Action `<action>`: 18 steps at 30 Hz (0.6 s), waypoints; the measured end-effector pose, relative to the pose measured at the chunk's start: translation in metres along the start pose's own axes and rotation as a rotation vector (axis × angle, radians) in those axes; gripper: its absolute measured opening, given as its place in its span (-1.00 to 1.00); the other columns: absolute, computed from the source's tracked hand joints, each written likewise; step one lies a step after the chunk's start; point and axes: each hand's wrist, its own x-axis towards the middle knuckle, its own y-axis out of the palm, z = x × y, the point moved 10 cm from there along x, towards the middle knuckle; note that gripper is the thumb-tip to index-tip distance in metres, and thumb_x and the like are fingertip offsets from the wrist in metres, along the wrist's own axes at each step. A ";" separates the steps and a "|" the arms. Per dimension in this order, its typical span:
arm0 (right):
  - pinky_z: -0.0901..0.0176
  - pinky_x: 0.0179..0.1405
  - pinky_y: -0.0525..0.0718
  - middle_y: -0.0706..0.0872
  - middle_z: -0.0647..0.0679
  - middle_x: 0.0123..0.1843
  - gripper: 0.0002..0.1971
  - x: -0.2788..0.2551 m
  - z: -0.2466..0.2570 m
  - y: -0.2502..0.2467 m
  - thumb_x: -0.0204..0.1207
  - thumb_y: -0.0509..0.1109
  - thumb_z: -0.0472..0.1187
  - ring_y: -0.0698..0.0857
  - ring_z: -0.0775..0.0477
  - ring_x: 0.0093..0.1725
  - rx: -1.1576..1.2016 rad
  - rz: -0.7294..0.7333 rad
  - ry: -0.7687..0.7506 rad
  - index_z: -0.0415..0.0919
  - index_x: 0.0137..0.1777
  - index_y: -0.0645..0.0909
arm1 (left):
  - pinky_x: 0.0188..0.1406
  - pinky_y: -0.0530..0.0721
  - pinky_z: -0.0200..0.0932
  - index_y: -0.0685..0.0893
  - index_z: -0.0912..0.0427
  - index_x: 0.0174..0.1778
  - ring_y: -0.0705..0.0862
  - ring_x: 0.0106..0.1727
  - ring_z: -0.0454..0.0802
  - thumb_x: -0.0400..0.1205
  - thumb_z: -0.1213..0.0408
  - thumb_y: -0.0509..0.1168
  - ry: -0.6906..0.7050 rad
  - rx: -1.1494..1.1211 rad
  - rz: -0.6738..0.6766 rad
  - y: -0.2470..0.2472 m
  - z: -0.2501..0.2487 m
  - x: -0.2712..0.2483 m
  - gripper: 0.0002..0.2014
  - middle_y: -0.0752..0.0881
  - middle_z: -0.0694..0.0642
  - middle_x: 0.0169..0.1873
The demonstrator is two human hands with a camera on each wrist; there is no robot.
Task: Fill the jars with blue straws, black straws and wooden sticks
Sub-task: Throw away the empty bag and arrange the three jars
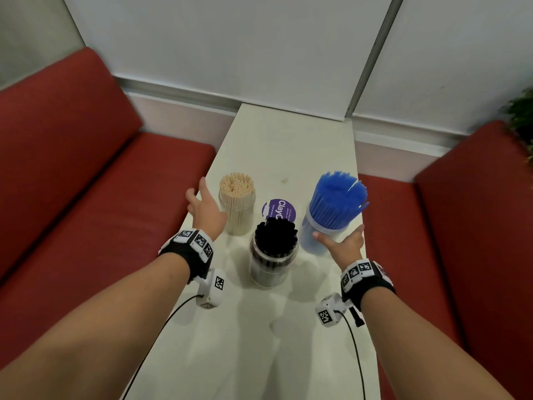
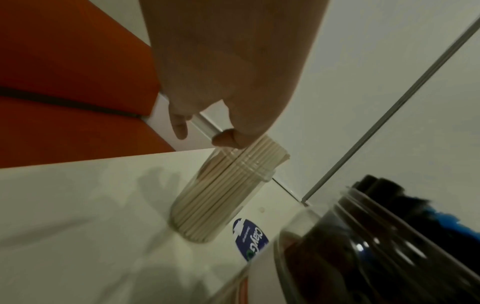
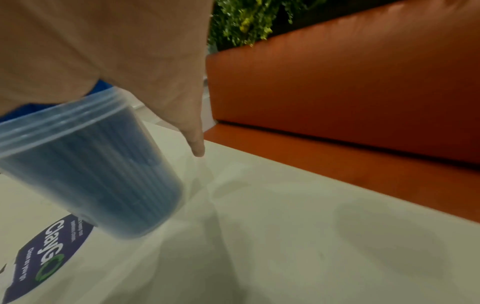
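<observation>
Three clear jars stand on the white table (image 1: 288,145). The left jar holds wooden sticks (image 1: 237,187), the near middle jar holds black straws (image 1: 275,235), and the right jar holds blue straws (image 1: 337,197). My left hand (image 1: 204,207) hovers open just left of the jar of wooden sticks (image 2: 221,195), fingers spread and holding nothing. My right hand (image 1: 343,243) is open beside the near right side of the jar of blue straws (image 3: 88,164), palm toward it; whether it touches the jar I cannot tell.
A round purple sticker (image 1: 279,210) lies on the table between the jars. Red benches (image 1: 86,183) flank the table on both sides. A white wall closes the far end, and a green plant (image 1: 522,111) shows at the far right.
</observation>
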 end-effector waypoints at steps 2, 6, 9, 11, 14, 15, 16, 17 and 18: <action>-0.32 0.56 0.44 0.19 -0.38 0.72 0.25 -0.019 -0.024 0.002 0.36 0.72 0.00 0.32 -0.41 0.66 -0.130 0.060 0.166 -0.28 0.77 -0.14 | 0.22 0.52 0.04 0.16 0.15 0.66 0.34 0.41 0.35 0.55 0.61 0.26 -0.098 0.065 -0.026 -0.004 0.022 -0.018 -0.24 0.14 0.31 0.53; -0.26 0.34 0.69 0.61 -0.33 0.35 -0.39 -0.072 -0.046 0.032 0.54 0.53 -0.25 0.65 -0.35 0.21 -0.278 0.390 0.298 -0.39 0.53 0.43 | 0.19 0.71 0.13 0.37 0.25 0.53 0.69 0.01 0.22 0.54 0.55 0.37 -0.225 0.109 0.544 0.051 0.054 -0.073 -0.38 0.64 0.38 0.16; -0.24 0.19 0.78 0.67 -0.37 0.32 -0.36 -0.101 -0.041 0.063 0.55 0.49 -0.43 0.72 -0.33 0.03 0.110 0.526 0.328 -0.16 0.58 0.35 | 0.19 0.76 0.12 0.15 0.03 0.65 0.82 -0.09 0.19 0.40 0.41 0.63 -0.276 -0.144 0.940 0.086 0.045 -0.127 0.00 0.78 0.33 0.01; -0.17 0.07 0.82 0.71 -0.39 0.17 -0.32 -0.108 -0.022 0.075 0.55 0.48 -0.50 0.74 -0.29 -0.08 0.266 0.551 0.274 -0.15 0.59 0.30 | 0.15 0.78 0.13 0.13 -0.04 0.64 0.83 0.01 0.21 0.38 0.28 0.67 -0.226 -0.232 0.929 0.094 0.028 -0.130 0.04 0.71 0.32 0.20; -0.23 0.16 0.77 0.70 -0.38 0.02 -0.34 -0.103 0.001 0.079 0.57 0.39 -0.58 0.73 -0.28 -0.05 0.341 0.502 0.201 -0.24 0.61 0.30 | 0.03 0.82 0.08 0.27 0.07 0.51 0.80 -0.05 0.14 0.44 0.25 0.63 -0.140 -0.280 0.783 0.097 0.006 -0.113 -0.17 0.64 0.19 0.23; -0.24 0.18 0.76 0.70 -0.39 0.05 -0.35 -0.101 0.007 0.079 0.58 0.37 -0.58 0.73 -0.28 -0.02 0.366 0.496 0.188 -0.27 0.62 0.29 | -0.03 0.83 0.05 0.31 0.06 0.44 0.79 -0.12 0.11 0.45 0.25 0.62 -0.120 -0.283 0.747 0.097 0.000 -0.107 -0.25 0.66 0.18 0.17; -0.24 0.17 0.77 0.69 -0.39 0.09 -0.36 -0.097 0.013 0.080 0.59 0.36 -0.58 0.74 -0.27 -0.01 0.396 0.494 0.180 -0.29 0.63 0.28 | -0.08 0.84 0.02 0.35 0.04 0.36 0.78 -0.19 0.08 0.46 0.25 0.61 -0.104 -0.294 0.713 0.097 -0.006 -0.099 -0.33 0.70 0.18 0.09; -0.20 0.11 0.78 0.69 -0.36 0.11 -0.36 -0.093 0.018 0.080 0.60 0.36 -0.56 0.74 -0.23 -0.03 0.419 0.487 0.172 -0.30 0.65 0.27 | -0.12 0.84 0.02 0.39 0.03 0.30 0.77 -0.25 0.07 0.48 0.27 0.60 -0.080 -0.305 0.677 0.097 -0.012 -0.090 -0.41 0.72 0.17 0.03; -0.13 0.04 0.79 0.69 -0.31 0.11 -0.35 -0.088 0.022 0.081 0.61 0.34 -0.55 0.74 -0.18 -0.05 0.436 0.480 0.163 -0.31 0.66 0.25 | -0.11 0.84 0.04 0.43 0.04 0.24 0.75 -0.28 0.07 0.50 0.29 0.58 -0.056 -0.300 0.652 0.097 -0.018 -0.083 -0.48 0.73 0.18 -0.02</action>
